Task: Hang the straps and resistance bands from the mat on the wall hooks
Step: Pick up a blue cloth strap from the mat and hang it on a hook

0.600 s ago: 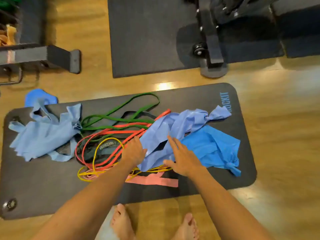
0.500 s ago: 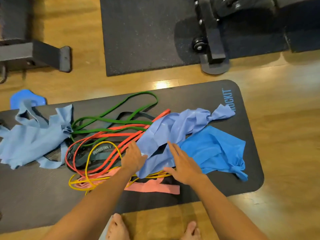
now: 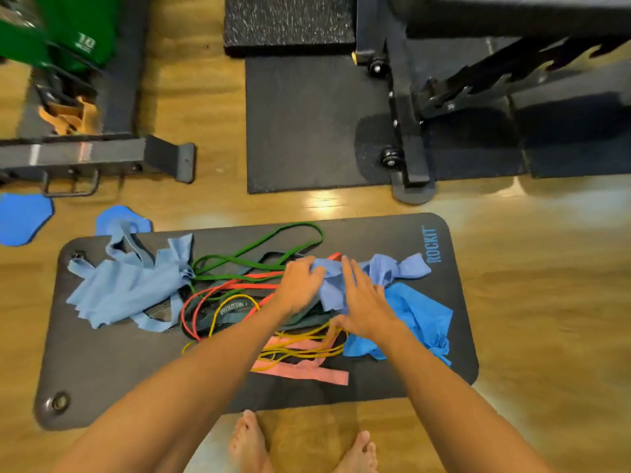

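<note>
A dark exercise mat lies on the wooden floor with a tangle of bands on it. A pale blue flat band runs across the middle; my left hand is closed on its left part. My right hand lies flat on the same band, fingers spread. A bright blue band sits to the right. Green loop, red loop, yellow loop, a grey strap marked MEDIUM and a pink band lie mixed together. Another pale blue band is bunched at the left. No wall hooks are in view.
A black rack foot and green weight plates stand at the back left. Two blue discs lie on the floor by the mat. A black machine base on rubber tiles stands behind the mat. My bare feet are at the mat's near edge.
Both hands have moved away from me, up along the pale blue band. My left hand has closed on it. The camera has tilted up, showing more of the rack and machine.
</note>
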Motion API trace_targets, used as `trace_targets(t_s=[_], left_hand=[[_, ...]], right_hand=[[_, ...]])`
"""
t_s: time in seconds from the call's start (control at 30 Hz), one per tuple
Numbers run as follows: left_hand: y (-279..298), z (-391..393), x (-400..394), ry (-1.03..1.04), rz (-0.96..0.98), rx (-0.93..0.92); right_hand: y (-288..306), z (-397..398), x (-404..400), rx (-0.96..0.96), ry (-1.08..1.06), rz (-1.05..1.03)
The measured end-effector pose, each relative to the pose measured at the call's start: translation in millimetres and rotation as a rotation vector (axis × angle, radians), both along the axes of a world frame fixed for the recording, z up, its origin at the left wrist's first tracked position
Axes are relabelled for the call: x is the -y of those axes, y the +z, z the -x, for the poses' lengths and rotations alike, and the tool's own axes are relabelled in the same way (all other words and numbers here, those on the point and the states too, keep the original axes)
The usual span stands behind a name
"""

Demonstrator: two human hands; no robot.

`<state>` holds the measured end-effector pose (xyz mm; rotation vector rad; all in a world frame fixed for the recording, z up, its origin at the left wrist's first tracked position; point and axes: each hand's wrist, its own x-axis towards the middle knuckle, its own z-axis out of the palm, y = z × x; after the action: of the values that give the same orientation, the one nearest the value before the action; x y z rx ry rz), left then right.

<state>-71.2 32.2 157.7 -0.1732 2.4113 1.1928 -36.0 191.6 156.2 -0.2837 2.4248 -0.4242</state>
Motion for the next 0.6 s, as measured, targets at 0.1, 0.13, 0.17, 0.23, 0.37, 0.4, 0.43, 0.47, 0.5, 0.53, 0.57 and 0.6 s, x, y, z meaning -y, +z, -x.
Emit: trace_targets(t_s=[0.1, 0.13, 0.17, 0.23, 0.37, 0.4, 0.43, 0.47, 0.5, 0.53, 0.57, 0.6], left_hand=[[108.5, 38.5, -25.0, 0.103, -0.193, 0.025], [151.1, 52.8, -30.7, 0.091, -0.212, 0.024], [194.2, 65.1, -34.3, 0.037, -0.195, 0.034], [281.8, 86.2, -39.1, -0.191, -0.075, 0.053], [440.0, 119.3, -35.4, -0.555, 0.153, 0.085], [477.7, 123.1, -33.9, -0.628, 0.28, 0.049], [517.4, 124.9, -32.8, -0.707, 0.414, 0.006], [553.9, 125.1, -30.6, -0.769, 0.525, -0.045], [589.7, 124.5, -25.8, -0.812, 0.616, -0.084], [621.2, 124.5, -20.3, -0.834, 0.679, -0.111], [646.8, 126.5, -13.1, -0.835, 0.734, -0.135], [669.6, 130.7, -4.9, -0.827, 0.783, -0.166]], right_hand=[[97.1, 25.3, -1.7, -0.068, -0.067, 0.041], [136.8, 35.2, -4.3, -0.105, -0.123, 0.112], [175.6, 44.3, -7.4, -0.133, -0.195, 0.179], [253.9, 57.3, -12.2, -0.176, -0.328, 0.295], [388.0, 75.2, -17.3, -0.199, -0.43, 0.475], [417.6, 78.7, -17.9, -0.191, -0.426, 0.501], [446.4, 83.5, -18.3, -0.194, -0.405, 0.491], [472.9, 88.8, -17.3, -0.222, -0.374, 0.46], [498.2, 95.1, -14.3, -0.284, -0.337, 0.387], [521.2, 103.0, -10.7, -0.359, -0.302, 0.322], [540.7, 111.4, -5.8, -0.429, -0.285, 0.292], [558.8, 121.3, 0.5, -0.479, -0.269, 0.319]])
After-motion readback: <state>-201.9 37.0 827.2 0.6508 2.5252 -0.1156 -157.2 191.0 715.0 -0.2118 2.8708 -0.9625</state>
